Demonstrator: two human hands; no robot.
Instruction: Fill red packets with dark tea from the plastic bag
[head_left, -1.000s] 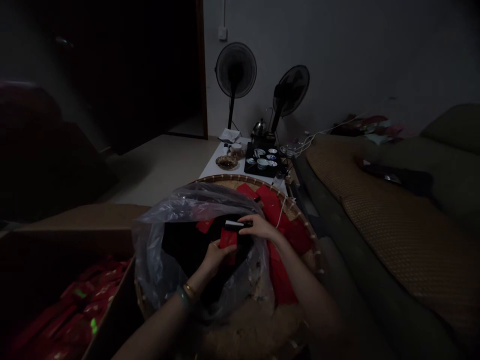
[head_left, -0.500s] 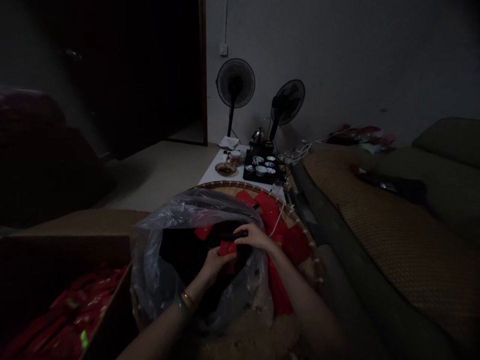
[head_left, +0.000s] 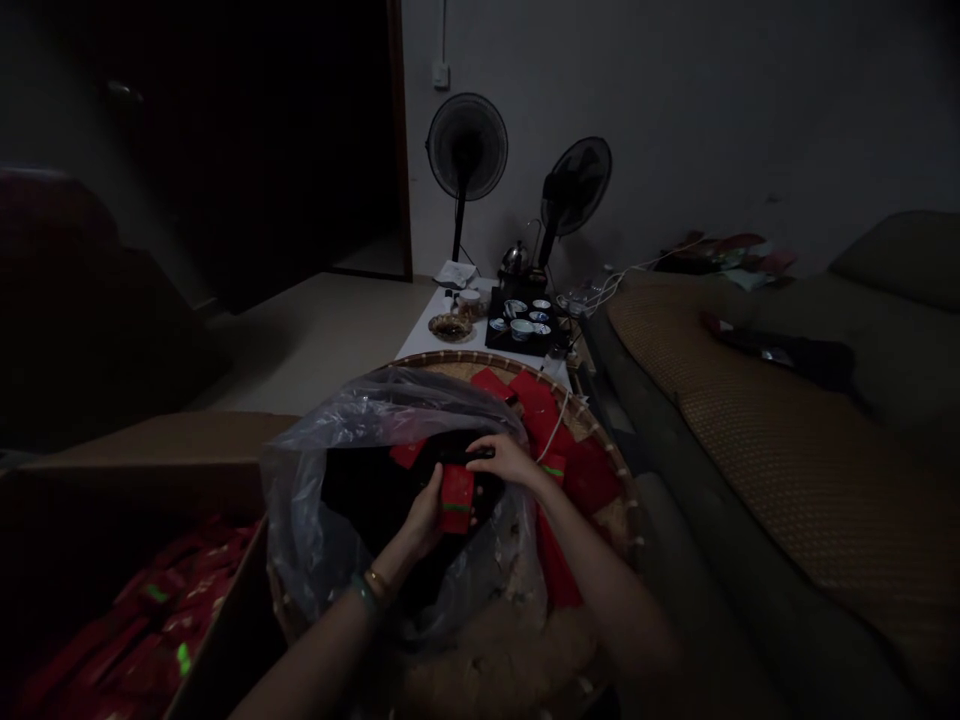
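Observation:
My left hand (head_left: 426,515) holds a small red packet (head_left: 457,490) with a green stripe across it, thumb on one side and fingertips showing on the other. Just above the packet's top edge, my right hand (head_left: 507,463) pinches a slender dark piece (head_left: 463,457) lying crosswise; its exact kind is too dark to tell. Both hands are over an open clear plastic bag (head_left: 300,530) with a dark mass (head_left: 367,500) inside. Another red packet (head_left: 407,453) lies on that mass. The bag sits on a round woven bamboo tray (head_left: 450,357).
Red packets (head_left: 536,400) lie on the tray's right side. At lower left, a cardboard box (head_left: 161,440) holds many red packets (head_left: 150,620). Beyond the tray, a white table (head_left: 420,345) carries a black tea tray with cups (head_left: 522,328). Two fans (head_left: 466,148) stand behind; a mat-covered sofa (head_left: 720,440) runs along the right.
The red packet in my left hand has turned upright, and its green stripe now shows. My right hand has brought the dark piece close above the packet's top edge. The view has tilted slightly downward.

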